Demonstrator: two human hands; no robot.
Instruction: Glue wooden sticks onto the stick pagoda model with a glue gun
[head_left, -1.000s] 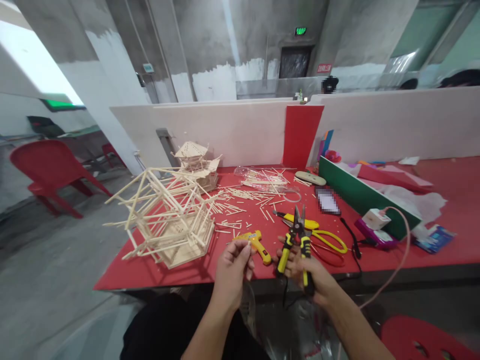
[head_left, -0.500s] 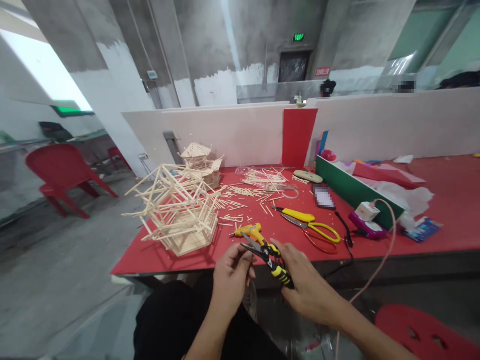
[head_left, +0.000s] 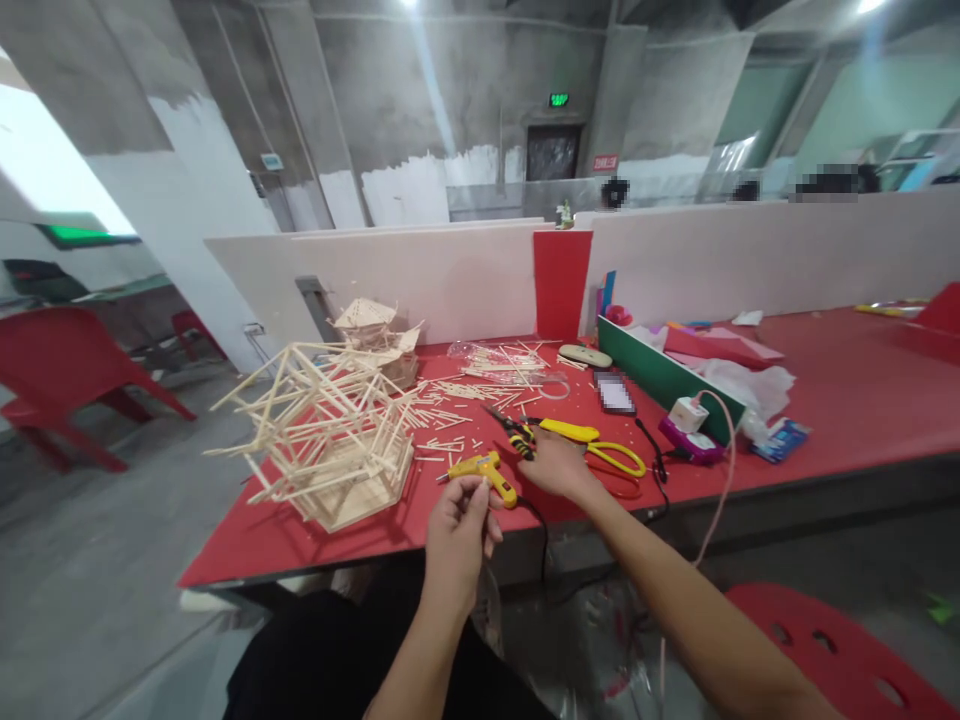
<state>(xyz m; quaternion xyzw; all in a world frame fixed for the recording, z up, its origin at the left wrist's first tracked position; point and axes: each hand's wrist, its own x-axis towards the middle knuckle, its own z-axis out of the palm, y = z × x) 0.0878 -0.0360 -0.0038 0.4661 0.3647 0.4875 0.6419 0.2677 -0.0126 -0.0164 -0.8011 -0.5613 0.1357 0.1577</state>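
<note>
My right hand (head_left: 556, 464) reaches over the red table, its fingers closed on the black-and-yellow handles of slim-jawed pliers (head_left: 516, 436). The jaws point away to the left. Close to the table's front edge, my left hand (head_left: 456, 522) is closed in a pinch. What lies between its fingertips is too small to make out. Just beyond it a yellow glue gun (head_left: 484, 474) lies on its side, nozzle to the left. A yellow utility knife (head_left: 568, 430) and yellow-handled scissors (head_left: 621, 457) lie beside my right hand, partly covered by it.
At the left stands an open frame of thin wooden sticks (head_left: 322, 440) on a hexagonal base, with a small wooden pagoda model (head_left: 367, 325) behind. Loose sticks (head_left: 442, 400) are strewn mid-table. A phone (head_left: 615, 393), green board (head_left: 667, 375) and purple power strip (head_left: 694, 442) sit to the right.
My right hand has carried the pliers forward, away from my left hand, and lowered them to the tabletop. My left hand stays pinched near the edge. The view has turned slightly right.
</note>
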